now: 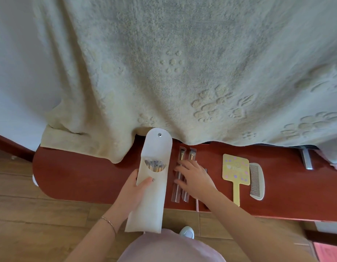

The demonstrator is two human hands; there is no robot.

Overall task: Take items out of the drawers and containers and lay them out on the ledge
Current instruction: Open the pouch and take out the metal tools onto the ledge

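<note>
A long cream pouch (152, 203) with its snap flap open shows several makeup brushes (155, 166) in its mouth. My left hand (134, 191) grips the pouch round its middle, thumb on the front. Right of it, two brushes in clear sleeves (182, 157) lie side by side on the red-brown wooden ledge (84, 176). My right hand (194, 178) rests flat on them with spread fingers and hides their middles; another sleeved item shows under my wrist.
A yellow hand mirror (235, 173) and a pale comb (257, 181) lie on the ledge to the right. A cream embossed blanket (182, 72) hangs over the ledge's far edge. A metal bracket (306, 157) sits far right. Wood floor lies below.
</note>
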